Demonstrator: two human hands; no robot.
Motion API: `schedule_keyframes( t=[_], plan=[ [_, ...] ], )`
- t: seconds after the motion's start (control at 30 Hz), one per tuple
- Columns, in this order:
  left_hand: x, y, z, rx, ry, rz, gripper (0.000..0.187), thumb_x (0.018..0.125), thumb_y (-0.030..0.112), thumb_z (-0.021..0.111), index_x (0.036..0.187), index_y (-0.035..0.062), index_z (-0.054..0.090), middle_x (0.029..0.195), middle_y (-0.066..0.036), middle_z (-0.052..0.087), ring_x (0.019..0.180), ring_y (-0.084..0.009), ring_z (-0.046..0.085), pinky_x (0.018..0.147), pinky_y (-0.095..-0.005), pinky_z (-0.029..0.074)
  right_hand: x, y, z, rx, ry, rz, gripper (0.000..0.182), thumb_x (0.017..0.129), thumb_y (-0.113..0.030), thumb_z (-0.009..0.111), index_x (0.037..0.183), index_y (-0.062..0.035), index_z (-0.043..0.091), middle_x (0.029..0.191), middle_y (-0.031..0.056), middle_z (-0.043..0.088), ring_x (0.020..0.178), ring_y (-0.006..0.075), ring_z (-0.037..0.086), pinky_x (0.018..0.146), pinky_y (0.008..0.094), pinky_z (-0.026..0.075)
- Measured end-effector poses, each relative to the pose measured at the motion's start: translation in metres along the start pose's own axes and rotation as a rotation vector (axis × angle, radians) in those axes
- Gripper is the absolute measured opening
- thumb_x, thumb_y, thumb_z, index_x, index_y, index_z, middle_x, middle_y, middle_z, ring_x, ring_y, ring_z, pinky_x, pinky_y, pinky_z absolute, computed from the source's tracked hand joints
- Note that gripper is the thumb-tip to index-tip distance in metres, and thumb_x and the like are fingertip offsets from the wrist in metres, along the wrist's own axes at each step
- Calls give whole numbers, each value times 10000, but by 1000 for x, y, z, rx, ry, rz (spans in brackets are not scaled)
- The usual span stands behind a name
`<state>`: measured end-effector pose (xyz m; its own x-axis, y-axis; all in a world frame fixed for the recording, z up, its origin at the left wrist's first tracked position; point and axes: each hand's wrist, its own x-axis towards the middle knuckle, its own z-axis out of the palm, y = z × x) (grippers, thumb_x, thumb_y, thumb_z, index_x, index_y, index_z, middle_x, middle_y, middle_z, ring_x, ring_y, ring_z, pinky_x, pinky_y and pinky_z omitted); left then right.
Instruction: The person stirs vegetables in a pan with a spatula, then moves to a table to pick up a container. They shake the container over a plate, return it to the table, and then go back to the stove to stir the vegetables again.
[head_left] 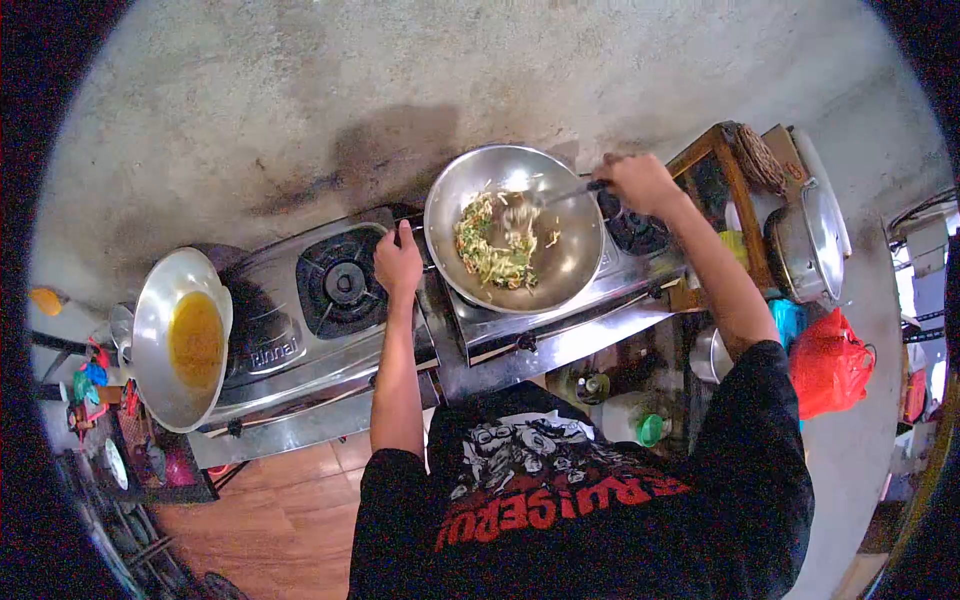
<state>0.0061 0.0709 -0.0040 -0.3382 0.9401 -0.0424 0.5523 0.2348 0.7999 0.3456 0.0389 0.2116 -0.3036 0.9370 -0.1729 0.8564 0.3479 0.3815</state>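
A steel wok (575,262) sits on the right stove, with shredded vegetables (490,250) gathered in its left and middle part. My right hand (637,184) is closed round the dark handle of a spatula (567,194), whose blurred far end reaches into the food. At the wok's left side, my left hand (399,262) is closed, thumb up, on the wok's handle, which my fingers mostly hide.
On the left stove (262,290) is a bare burner (345,284). A second wok (160,350) with yellow-brown oil stands at its left end. To the right are a wooden cabinet (745,190), a lidded pot (822,240) and a red plastic bag (830,365). A wall rises behind.
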Motion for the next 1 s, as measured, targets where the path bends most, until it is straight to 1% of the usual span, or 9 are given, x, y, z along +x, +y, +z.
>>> schedule_keyframes(
  t=[0.07, 0.2, 0.3, 0.37, 0.47, 0.57, 0.67, 0.83, 1.0],
  plan=[
    [2, -2, 3, -5, 13, 12, 633, 901, 558, 470, 1142, -2, 640, 1142, -228, 628, 1064, -394, 594, 913, -469, 456, 10, 7, -9, 15, -93, 113, 296, 805, -121, 592, 1071, -227, 664, 944, 95, 664, 938, 282, 662, 759, 409, 544],
    [-1, 3, -3, -4, 3, 24, 631, 900, 554, 474, 1142, -5, 639, 1141, -231, 626, 1064, -402, 589, 909, -481, 452, 48, 4, 21, -111, 53, 144, 241, 817, -145, 576, 1040, -176, 661, 976, 111, 670, 938, 282, 665, 759, 419, 546],
    [2, -1, 0, 1, 8, 54, 619, 905, 542, 473, 1130, -10, 644, 1124, -233, 632, 1050, -407, 592, 894, -479, 457, 58, -17, 28, -126, -31, 72, 188, 795, -134, 589, 954, -166, 685, 913, 111, 687, 889, 280, 681, 722, 408, 553],
    [3, -4, 1, -1, -3, 45, 616, 907, 537, 474, 1128, -13, 644, 1122, -232, 633, 1046, -407, 593, 890, -480, 458, 41, -33, 8, -46, 194, -265, 123, 777, -125, 594, 841, -130, 699, 824, 116, 697, 798, 279, 697, 680, 397, 561],
    [-1, 5, -5, -31, -18, 41, 609, 909, 528, 479, 1122, -19, 644, 1112, -231, 638, 1037, -407, 597, 882, -477, 461, 38, -28, -12, -259, -67, -168, 207, 771, -135, 600, 960, -168, 679, 932, 88, 664, 860, 277, 673, 729, 402, 541],
    [-3, 8, -6, -38, -4, 41, 604, 909, 520, 486, 1115, -25, 645, 1099, -233, 642, 1033, -406, 598, 877, -472, 463, 49, -11, -4, -176, 84, -55, 208, 754, -144, 623, 953, -161, 677, 917, 79, 667, 853, 271, 674, 732, 399, 539],
    [1, -1, 2, -32, 32, 50, 602, 910, 514, 492, 1106, -34, 645, 1090, -239, 642, 1032, -406, 598, 872, -467, 466, 59, -35, 2, -184, 20, 46, 212, 733, -137, 642, 942, -148, 675, 913, 85, 668, 846, 270, 673, 743, 394, 538],
    [-1, 4, -5, -39, -41, 44, 608, 909, 512, 495, 1104, -45, 642, 1094, -247, 637, 1035, -404, 596, 870, -464, 466, 28, -58, -31, -174, -65, -215, 224, 727, -124, 640, 945, -141, 690, 921, 100, 668, 865, 275, 672, 721, 394, 543],
    [-5, 12, -10, -45, -18, 24, 605, 909, 512, 493, 1102, -40, 646, 1106, -243, 634, 1030, -408, 597, 872, -463, 464, 29, -15, -10, -65, -15, -156, 324, 798, -135, 582, 1085, -248, 684, 951, 104, 661, 882, 279, 668, 736, 403, 544]
  ],
)
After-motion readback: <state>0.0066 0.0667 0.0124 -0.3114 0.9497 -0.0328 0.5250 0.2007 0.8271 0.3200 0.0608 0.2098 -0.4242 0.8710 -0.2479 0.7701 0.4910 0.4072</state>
